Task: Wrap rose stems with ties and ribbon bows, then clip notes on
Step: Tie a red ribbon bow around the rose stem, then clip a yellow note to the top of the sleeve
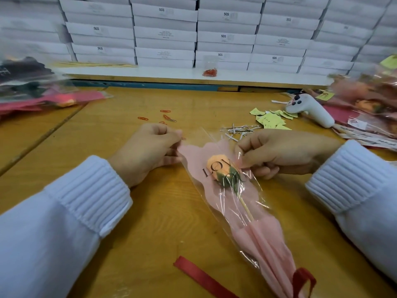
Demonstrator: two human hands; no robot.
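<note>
My left hand [146, 149] and right hand [279, 153] pinch the pink-paper rose sleeve [264, 239], lying 11-to-5; yellow paper notes [272, 121] at 1 o'clock, nearer right.

I see a peach rose [217, 163] with green sepals and a pale tan stem. It lies in soft pink wrapping paper [264, 237] under a clear sleeve [211, 136] printed with black lettering. The ribbon [199, 276] is deep red. The table [171, 211] is honey-yellow wood with darker grain lines. On my feed I also make out white ribbed cuffs [94, 194], red paper clips [142, 118], silver ties [238, 129], yellow-green notes [270, 120] and white boxes [164, 33] stamped with grey SGS.
</note>
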